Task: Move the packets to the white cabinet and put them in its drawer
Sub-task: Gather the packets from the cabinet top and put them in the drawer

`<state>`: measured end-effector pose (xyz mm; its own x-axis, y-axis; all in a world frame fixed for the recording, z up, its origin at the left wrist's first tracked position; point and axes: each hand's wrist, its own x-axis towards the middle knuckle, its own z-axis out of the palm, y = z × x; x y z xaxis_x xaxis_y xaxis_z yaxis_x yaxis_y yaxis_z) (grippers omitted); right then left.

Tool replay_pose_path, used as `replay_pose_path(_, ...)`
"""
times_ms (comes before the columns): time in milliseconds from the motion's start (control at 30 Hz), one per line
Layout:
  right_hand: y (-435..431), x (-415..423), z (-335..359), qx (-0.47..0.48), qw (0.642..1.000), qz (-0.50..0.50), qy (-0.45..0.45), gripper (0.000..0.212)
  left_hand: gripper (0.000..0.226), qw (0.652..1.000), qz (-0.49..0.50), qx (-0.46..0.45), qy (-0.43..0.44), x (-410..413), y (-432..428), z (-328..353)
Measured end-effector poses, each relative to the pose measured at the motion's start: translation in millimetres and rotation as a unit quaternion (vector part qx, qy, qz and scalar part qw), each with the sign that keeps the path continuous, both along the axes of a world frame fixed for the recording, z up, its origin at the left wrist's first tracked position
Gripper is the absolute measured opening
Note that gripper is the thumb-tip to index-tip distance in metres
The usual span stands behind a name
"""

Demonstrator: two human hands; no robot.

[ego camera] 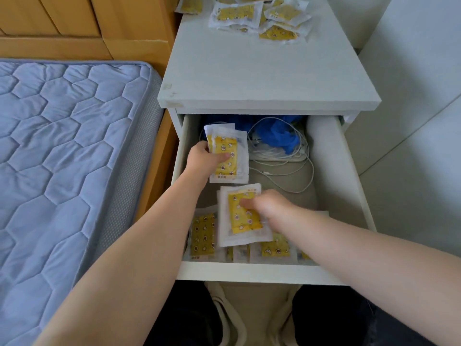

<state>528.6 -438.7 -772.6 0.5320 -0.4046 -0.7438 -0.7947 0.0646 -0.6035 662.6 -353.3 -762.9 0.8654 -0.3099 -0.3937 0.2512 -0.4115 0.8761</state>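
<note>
While you are reaching into the open drawer [249, 270] of the white cabinet [262, 78], your left hand [203, 159] is pinching a thin bundle of packets [230, 156] at about ten o'clock in the drawer, with the thumb lying across the yellow face. Your right hand [270, 204] is gripping a second bundle [239, 221] near six o'clock, its fingers curling over the right edge. Beneath it, loose packets [203, 236] are lying flat along the drawer's front wall, and a scattered heap [249, 16] is waiting on the cabinet top at twelve o'clock.

These look like light, flat, soft pouches in slick clear film, so you are probably dealing with stacks that want to fan out and slide apart. You are likely better off clamping across the whole bundle, thumb on top and fingers beneath, and catching the white sealed border rather than squeezing the yellow middle. Setting them down flat should be gentler than dropping them.

At the back, from twelve to two o'clock, white cables [282, 151] and blue fabric [282, 136] are taking up room, so you are working with the front and left of the drawer.
</note>
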Motion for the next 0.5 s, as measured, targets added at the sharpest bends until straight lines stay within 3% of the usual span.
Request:
replay_pose_path(100,35.6,13.0,-7.5,-0.042,0.997,0.062,-0.005,0.031,0.038,1.000,0.008,-0.001,0.000,0.7,1.7,-1.0)
replay_pose_path(167,46.7,15.5,-11.0,-0.070,0.987,0.141,0.010,0.020,0.039,1.000,0.009,0.010,0.001,0.8,2.2,-2.5)
replay_pose_path(200,48.1,13.8,-11.0,-0.081,0.980,0.182,0.021,0.014,0.039,1.000,0.008,0.014,0.003,0.4,2.2,-2.9)
replay_pose_path(300,40.6,5.4,-11.8,-0.098,0.941,0.316,0.067,0.024,0.041,1.000,0.005,0.009,0.010,-0.5,1.2,-3.1)
replay_pose_path(400,13.0,-0.5,-2.5,-0.099,0.952,0.289,0.022,0.023,0.038,1.000,0.000,0.001,0.023,-1.7,2.6,-3.7)
replay_pose_path(500,-34.0,-2.2,9.6,-0.260,0.945,0.171,-0.097,0.019,0.035,0.997,-0.069,0.009,0.037,-5.9,4.8,-2.3)
